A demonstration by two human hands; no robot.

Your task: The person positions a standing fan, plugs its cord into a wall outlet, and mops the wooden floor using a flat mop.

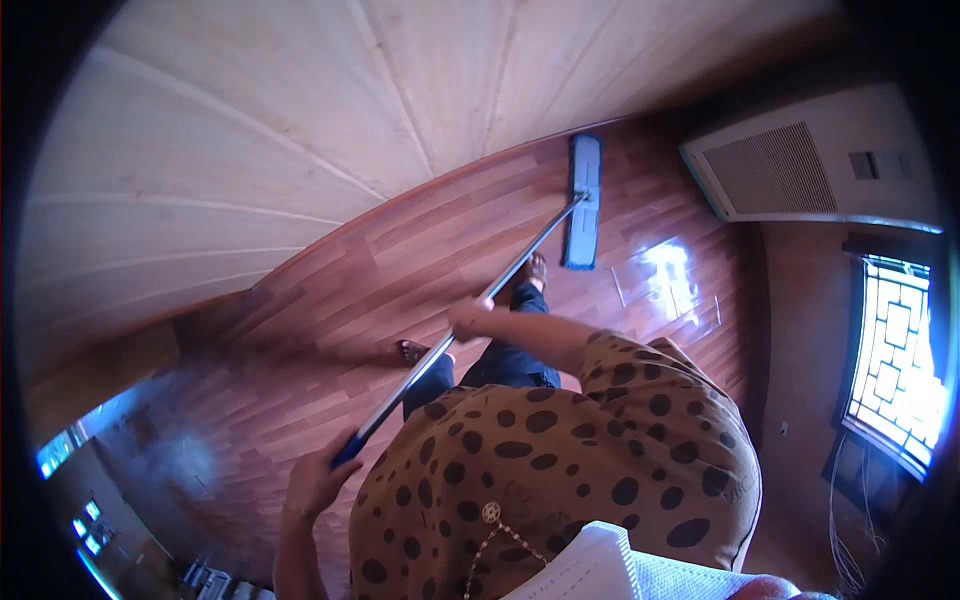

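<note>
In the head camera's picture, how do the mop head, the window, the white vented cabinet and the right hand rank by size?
Largest to smallest, as they look:
1. White vented cabinet
2. Window
3. Mop head
4. Right hand

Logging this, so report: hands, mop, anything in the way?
Left hand on blue grip, right hand round pole. Mop head on floor. Possibly in the way: one foot beside it.

Is a flat mop (517, 266) with a long silver pole (405, 388), blue at the near end; slants diagonally, resting a pale-blue rectangular head (583, 228) flat on the reddish plank floor (345, 285).
</note>
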